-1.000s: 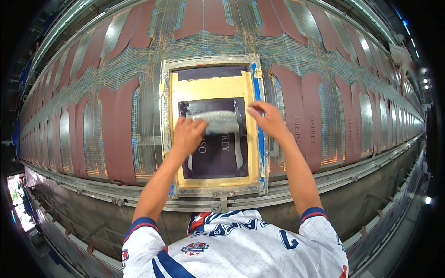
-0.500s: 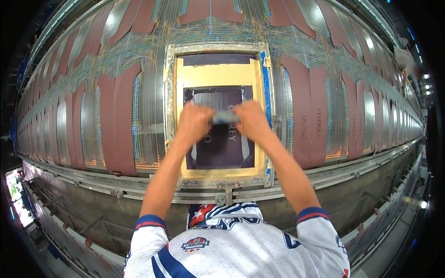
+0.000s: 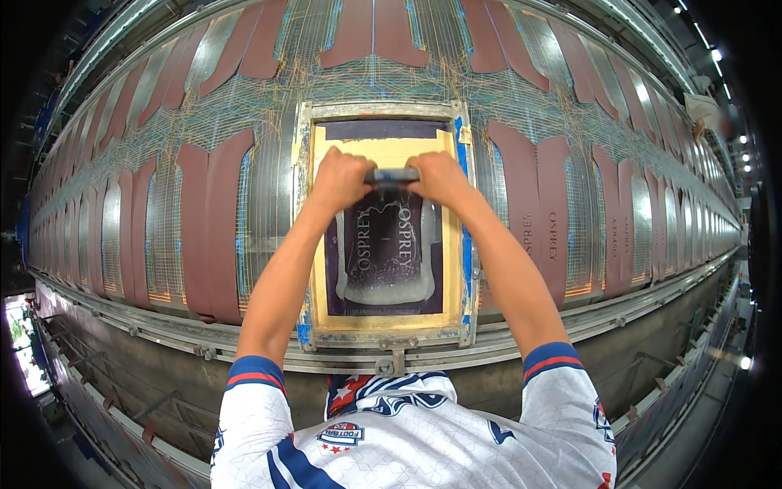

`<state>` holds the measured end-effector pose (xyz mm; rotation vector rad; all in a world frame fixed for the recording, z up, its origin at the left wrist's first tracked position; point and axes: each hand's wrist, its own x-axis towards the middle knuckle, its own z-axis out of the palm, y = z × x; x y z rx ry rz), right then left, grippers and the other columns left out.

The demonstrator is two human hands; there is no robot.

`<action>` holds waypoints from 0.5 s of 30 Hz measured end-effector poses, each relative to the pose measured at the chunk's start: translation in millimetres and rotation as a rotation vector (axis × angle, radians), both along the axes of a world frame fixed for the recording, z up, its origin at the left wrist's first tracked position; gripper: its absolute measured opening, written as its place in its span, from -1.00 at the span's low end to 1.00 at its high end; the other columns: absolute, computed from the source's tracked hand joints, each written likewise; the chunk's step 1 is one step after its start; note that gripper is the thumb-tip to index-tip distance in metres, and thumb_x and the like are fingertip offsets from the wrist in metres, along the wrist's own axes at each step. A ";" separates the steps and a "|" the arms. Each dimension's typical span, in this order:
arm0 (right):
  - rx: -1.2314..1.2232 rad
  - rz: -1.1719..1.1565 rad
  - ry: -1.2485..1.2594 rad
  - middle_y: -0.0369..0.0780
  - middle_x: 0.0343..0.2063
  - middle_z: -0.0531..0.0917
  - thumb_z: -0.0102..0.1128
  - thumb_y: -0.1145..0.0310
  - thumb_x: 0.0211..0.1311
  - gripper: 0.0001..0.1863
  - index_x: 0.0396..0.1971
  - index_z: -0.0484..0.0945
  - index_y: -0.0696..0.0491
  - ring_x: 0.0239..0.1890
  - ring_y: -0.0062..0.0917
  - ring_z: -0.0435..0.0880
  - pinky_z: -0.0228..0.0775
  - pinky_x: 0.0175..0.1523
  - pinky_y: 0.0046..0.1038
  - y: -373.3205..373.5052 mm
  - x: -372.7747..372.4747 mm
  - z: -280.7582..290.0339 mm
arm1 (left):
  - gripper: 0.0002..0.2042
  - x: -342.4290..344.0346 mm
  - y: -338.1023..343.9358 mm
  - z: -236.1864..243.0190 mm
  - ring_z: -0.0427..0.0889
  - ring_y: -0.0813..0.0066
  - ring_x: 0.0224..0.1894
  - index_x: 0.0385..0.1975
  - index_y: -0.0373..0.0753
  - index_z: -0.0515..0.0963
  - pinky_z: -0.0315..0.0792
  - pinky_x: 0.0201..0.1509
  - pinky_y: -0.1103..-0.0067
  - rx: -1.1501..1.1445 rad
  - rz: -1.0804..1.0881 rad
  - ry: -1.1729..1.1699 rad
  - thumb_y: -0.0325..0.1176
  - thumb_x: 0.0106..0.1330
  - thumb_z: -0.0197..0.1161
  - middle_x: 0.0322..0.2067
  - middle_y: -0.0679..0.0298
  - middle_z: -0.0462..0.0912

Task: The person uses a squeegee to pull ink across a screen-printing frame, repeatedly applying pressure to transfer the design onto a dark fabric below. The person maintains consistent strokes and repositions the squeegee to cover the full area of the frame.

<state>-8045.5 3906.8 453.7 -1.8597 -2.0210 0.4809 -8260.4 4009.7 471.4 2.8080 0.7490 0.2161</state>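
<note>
My left hand (image 3: 343, 178) and my right hand (image 3: 441, 178) are closed around the two ends of a grey squeegee (image 3: 393, 175). It lies crosswise over the far part of a screen-printing frame (image 3: 391, 337). Between my forearms shows the frame's dark mesh (image 3: 384, 281), with two upright columns of lettering. Wet, greyish translucent ink (image 3: 391, 291) forms a band along the near end and up the sides of the mesh. Yellow tape (image 3: 383, 147) borders the mesh inside the frame. My fingers hide the squeegee's ends, and its blade edge is hard to make out.
A long table holds rows of maroon cut pieces (image 3: 195, 228), some with printed lettering, like the piece at right (image 3: 552, 220). Tangled coloured lines cover the surface between them. A metal rail (image 3: 187, 344) runs along the near edge; blue tape (image 3: 466, 269) lines the frame's right side.
Both hands have moved the squeegee away from me, toward the frame's far end. More of the lettering and the ink band on the near mesh now shows. The whole view has shifted slightly.
</note>
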 end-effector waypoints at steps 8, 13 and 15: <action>-0.008 0.011 0.055 -0.13 -0.36 0.71 0.54 0.26 -0.10 -0.65 -0.27 0.69 0.04 -0.20 -0.18 0.69 0.50 0.01 -0.18 -88.9 -41.5 -11.3 | -0.69 -45.5 -90.5 -10.6 0.68 0.23 -0.39 -0.31 -0.08 0.72 0.40 -0.18 0.31 -0.049 0.015 -0.080 -0.33 -0.13 0.56 -0.42 0.28 0.75; -0.027 0.080 0.135 -0.11 -0.29 0.70 0.48 0.21 0.06 -0.64 -0.17 0.70 0.07 -0.11 -0.18 0.66 0.43 0.12 -0.19 -191.7 -89.7 14.4 | -0.60 -104.9 -208.2 13.4 0.64 0.38 -0.28 -0.25 -0.07 0.70 0.36 -0.06 0.41 -0.083 0.064 -0.046 -0.44 -0.22 0.55 -0.27 0.42 0.74; -0.035 0.015 0.233 -0.11 -0.26 0.69 0.42 0.15 0.17 -0.64 -0.13 0.69 0.07 -0.07 -0.15 0.64 0.41 0.14 -0.18 -192.4 -84.1 24.4 | -0.58 -105.9 -208.4 18.8 0.62 0.41 -0.22 -0.24 -0.08 0.69 0.36 -0.05 0.41 -0.090 0.066 -0.026 -0.43 -0.22 0.56 -0.22 0.45 0.71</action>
